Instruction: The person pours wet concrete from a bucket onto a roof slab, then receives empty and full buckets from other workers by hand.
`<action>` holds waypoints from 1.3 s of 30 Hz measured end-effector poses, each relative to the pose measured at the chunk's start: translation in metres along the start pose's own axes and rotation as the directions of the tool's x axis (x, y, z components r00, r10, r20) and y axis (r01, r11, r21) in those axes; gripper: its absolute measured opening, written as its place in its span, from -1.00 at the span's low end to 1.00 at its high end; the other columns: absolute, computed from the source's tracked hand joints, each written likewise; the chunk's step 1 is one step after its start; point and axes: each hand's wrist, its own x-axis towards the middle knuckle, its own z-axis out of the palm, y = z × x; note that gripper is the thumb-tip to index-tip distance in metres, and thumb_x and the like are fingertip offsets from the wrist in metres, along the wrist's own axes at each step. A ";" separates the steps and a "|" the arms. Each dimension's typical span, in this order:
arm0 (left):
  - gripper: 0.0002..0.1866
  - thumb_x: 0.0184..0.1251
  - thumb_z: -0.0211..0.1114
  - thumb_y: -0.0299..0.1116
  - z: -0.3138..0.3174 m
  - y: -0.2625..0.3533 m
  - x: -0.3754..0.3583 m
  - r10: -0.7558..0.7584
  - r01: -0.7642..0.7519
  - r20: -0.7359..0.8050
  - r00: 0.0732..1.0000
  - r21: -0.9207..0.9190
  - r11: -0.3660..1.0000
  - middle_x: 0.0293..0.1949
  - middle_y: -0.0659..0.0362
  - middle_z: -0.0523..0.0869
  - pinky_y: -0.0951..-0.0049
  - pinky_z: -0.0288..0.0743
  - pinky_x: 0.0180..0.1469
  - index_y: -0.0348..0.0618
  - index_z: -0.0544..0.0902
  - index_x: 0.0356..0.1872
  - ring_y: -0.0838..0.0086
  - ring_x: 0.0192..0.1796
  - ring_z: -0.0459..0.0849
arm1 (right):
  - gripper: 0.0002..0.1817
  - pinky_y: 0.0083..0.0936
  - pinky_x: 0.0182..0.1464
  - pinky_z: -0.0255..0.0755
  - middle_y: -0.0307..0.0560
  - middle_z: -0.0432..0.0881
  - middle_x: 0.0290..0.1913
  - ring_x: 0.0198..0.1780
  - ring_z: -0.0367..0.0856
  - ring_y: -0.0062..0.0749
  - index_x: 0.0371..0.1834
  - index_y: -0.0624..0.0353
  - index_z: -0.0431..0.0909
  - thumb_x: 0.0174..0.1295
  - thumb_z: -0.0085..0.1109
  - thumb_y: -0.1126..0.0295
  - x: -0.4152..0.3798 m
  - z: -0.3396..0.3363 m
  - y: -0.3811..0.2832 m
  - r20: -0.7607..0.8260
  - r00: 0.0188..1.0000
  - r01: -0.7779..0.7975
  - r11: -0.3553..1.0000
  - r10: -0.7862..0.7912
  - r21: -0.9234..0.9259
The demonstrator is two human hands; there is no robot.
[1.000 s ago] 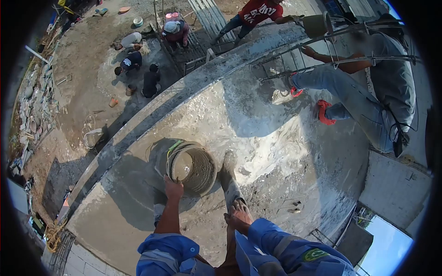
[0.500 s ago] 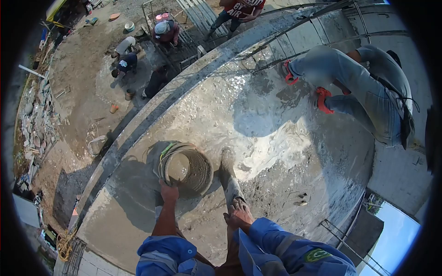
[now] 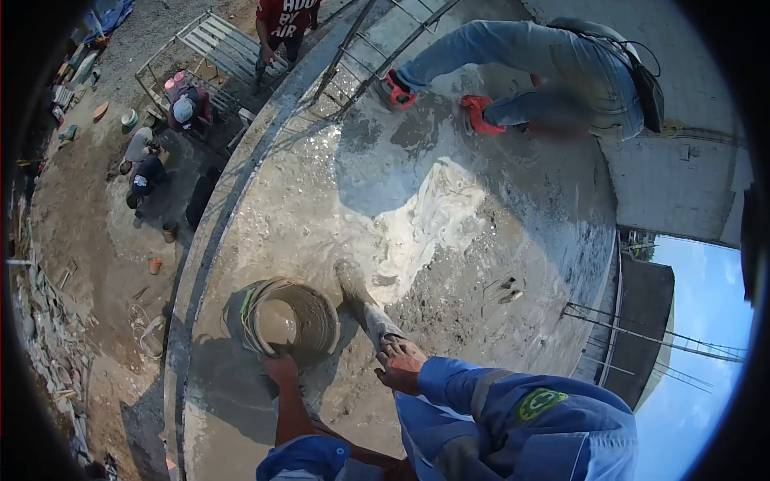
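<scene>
A cement-smeared bucket (image 3: 319, 321) stands tilted on the wet slab, its mouth facing me and grey residue coating its inside wall. My left hand (image 3: 280, 369) grips its near rim, fingers curled over the edge. A green and yellow strip shows at the bucket's left side. Over my bent leg, just above the muddy boot (image 3: 353, 290), lies my right hand (image 3: 401, 362), fingers stretched out and holding nothing. Wet grey cement (image 3: 425, 220) spreads over the slab ahead of the boot, glossy and pale in the middle.
A person in jeans and red footwear (image 3: 483, 116) bends over the slab at upper right. Rebar lattice (image 3: 377, 60) crosses the curved concrete edge (image 3: 210, 232). Several people, one in a red shirt (image 3: 285, 20), are on the lower ground at left. Rebar (image 3: 642, 329) juts out at right.
My view has turned, shifting most of the scene left and upward, while the bucket sits slightly lower in view. My left hand stays on the rim, my right on my leg.
</scene>
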 end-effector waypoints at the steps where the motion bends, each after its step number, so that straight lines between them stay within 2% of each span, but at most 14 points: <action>1: -0.16 0.33 0.21 -0.15 0.002 0.000 0.002 0.009 -0.009 0.008 1.000 0.008 1.000 0.30 -0.40 0.33 0.09 0.27 0.37 -0.56 0.02 0.39 -0.18 0.35 0.36 | -0.43 0.03 0.40 0.09 0.35 0.22 0.43 0.47 0.14 0.16 0.21 0.24 0.43 0.23 0.06 0.08 0.000 -0.004 -0.002 0.018 1.000 -0.014 1.000 0.014 0.008; 15: -0.27 0.36 0.14 -0.21 0.006 0.007 0.005 -0.111 0.120 0.068 0.992 -0.151 0.981 0.24 -0.41 0.38 0.05 0.32 0.32 -0.53 0.05 0.34 -0.21 0.29 0.41 | -0.48 0.04 0.39 0.08 0.33 0.21 0.42 0.45 0.15 0.17 0.18 0.25 0.41 0.26 0.07 0.12 0.002 0.015 0.008 -0.026 1.000 0.004 0.998 -0.002 0.060; 19: -0.25 0.35 0.17 -0.20 -0.006 0.020 -0.005 -0.067 0.066 0.086 0.994 0.010 0.998 0.25 -0.40 0.38 0.07 0.32 0.33 -0.50 0.04 0.36 -0.19 0.30 0.41 | -0.42 0.06 0.33 0.16 0.27 0.27 0.38 0.41 0.20 0.16 0.22 0.20 0.41 0.25 0.11 0.04 -0.002 0.005 0.015 -0.177 0.984 0.020 0.974 0.022 0.227; 21: -0.19 0.33 0.22 -0.20 -0.001 0.015 -0.004 0.005 -0.005 -0.009 1.000 -0.009 1.000 0.28 -0.38 0.37 0.09 0.32 0.33 -0.48 0.01 0.40 -0.16 0.31 0.42 | -0.34 -0.01 0.30 0.22 0.24 0.36 0.31 0.35 0.28 0.17 0.25 0.17 0.39 0.19 0.20 -0.03 0.019 -0.007 0.037 -0.035 0.941 -0.287 0.849 0.337 0.444; 23: -0.16 0.32 0.24 -0.20 -0.018 0.038 -0.016 -0.085 0.085 0.027 0.996 0.006 0.996 0.29 -0.38 0.35 0.09 0.31 0.34 -0.47 -0.02 0.41 -0.14 0.32 0.40 | -0.19 -0.11 0.33 0.26 0.34 0.41 0.23 0.28 0.36 0.22 0.33 0.17 0.32 0.09 0.34 -0.06 0.050 -0.015 0.081 -0.401 0.693 -0.239 0.715 0.600 0.657; 24: -0.12 0.30 0.26 -0.20 -0.022 0.050 -0.019 -0.166 0.166 0.068 0.984 0.007 0.986 0.31 -0.37 0.34 0.09 0.30 0.35 -0.46 -0.04 0.43 -0.13 0.34 0.39 | -0.12 -0.07 0.35 0.21 0.39 0.37 0.25 0.31 0.32 0.26 0.37 0.24 0.26 0.10 0.33 -0.09 0.071 -0.001 0.121 -0.429 0.564 -0.270 0.649 0.705 0.711; 25: -0.12 0.30 0.26 -0.20 -0.018 0.051 -0.017 -0.163 0.162 0.063 0.985 0.013 0.987 0.31 -0.37 0.34 0.09 0.30 0.35 -0.46 -0.04 0.43 -0.13 0.34 0.39 | -0.05 -0.03 0.37 0.16 0.44 0.34 0.28 0.33 0.28 0.30 0.41 0.31 0.20 0.11 0.32 -0.12 0.092 0.010 0.162 -0.443 0.422 -0.285 0.580 0.791 0.763; 27: -0.08 0.29 0.27 -0.17 -0.017 0.036 -0.013 -0.120 0.118 0.045 0.992 0.036 0.992 0.32 -0.37 0.33 0.11 0.26 0.38 -0.52 -0.06 0.43 -0.14 0.37 0.34 | 0.12 0.00 0.38 0.14 0.52 0.22 0.34 0.36 0.23 0.36 0.47 0.36 0.05 0.04 0.35 -0.20 0.115 -0.024 0.197 -0.257 0.135 -0.623 0.284 0.957 0.729; 30: -0.05 0.28 0.28 -0.14 -0.011 0.006 0.002 -0.018 0.016 0.043 0.999 0.044 0.999 0.33 -0.38 0.31 0.16 0.21 0.41 -0.61 -0.07 0.41 -0.15 0.40 0.30 | 0.13 0.04 0.33 0.18 0.46 0.17 0.38 0.38 0.21 0.32 0.49 0.27 0.04 0.02 0.32 -0.27 0.121 -0.052 0.240 -0.187 -0.019 -0.628 0.134 0.982 0.766; 31: -0.05 0.28 0.28 -0.14 -0.013 0.013 0.003 -0.011 0.009 0.034 0.999 0.055 0.998 0.33 -0.38 0.31 0.16 0.21 0.41 -0.61 -0.07 0.41 -0.15 0.40 0.30 | 0.13 0.04 0.33 0.18 0.46 0.17 0.38 0.38 0.21 0.32 0.49 0.27 0.04 0.02 0.32 -0.27 0.126 -0.048 0.246 -0.174 -0.015 -0.623 0.126 0.985 0.772; 33: -0.03 0.27 0.28 -0.12 -0.022 0.028 -0.007 -0.092 0.089 0.083 0.992 0.038 0.995 0.36 -0.39 0.27 0.20 0.18 0.43 -0.68 -0.07 0.39 -0.15 0.42 0.27 | -0.05 -0.03 0.20 0.35 0.37 0.43 0.19 0.23 0.42 0.25 0.37 0.27 0.23 0.07 0.30 -0.20 0.124 -0.036 0.254 -0.405 0.169 -0.575 0.423 0.899 0.700; 34: -0.03 0.27 0.28 -0.12 -0.021 0.031 -0.010 -0.089 0.087 0.078 0.993 0.037 0.996 0.36 -0.39 0.27 0.20 0.18 0.43 -0.68 -0.07 0.39 -0.15 0.42 0.27 | -0.05 -0.03 0.20 0.35 0.37 0.43 0.19 0.23 0.42 0.25 0.37 0.27 0.23 0.07 0.30 -0.20 0.126 -0.030 0.260 -0.404 0.171 -0.571 0.424 0.899 0.703; 36: -0.01 0.26 0.29 -0.12 -0.023 0.035 -0.010 -0.039 0.041 0.093 0.995 -0.010 0.999 0.36 -0.40 0.26 0.21 0.18 0.44 -0.67 -0.08 0.40 -0.14 0.42 0.26 | -0.29 -0.06 0.00 0.49 0.29 0.62 -0.13 -0.05 0.60 0.23 0.15 0.27 0.39 0.11 0.28 -0.06 0.144 -0.020 0.271 -0.210 0.492 -0.520 0.479 0.845 0.707; 39: -0.01 0.25 0.29 -0.12 0.004 -0.019 0.018 -0.107 0.110 -0.028 0.994 0.160 0.981 0.35 -0.40 0.28 0.19 0.18 0.43 -0.68 -0.07 0.39 -0.14 0.41 0.28 | -0.51 0.03 -0.11 0.49 0.30 0.65 -0.26 -0.17 0.64 0.25 -0.06 0.26 0.40 0.12 0.25 0.10 0.166 -0.027 0.246 -0.268 0.489 -0.502 0.519 0.830 0.691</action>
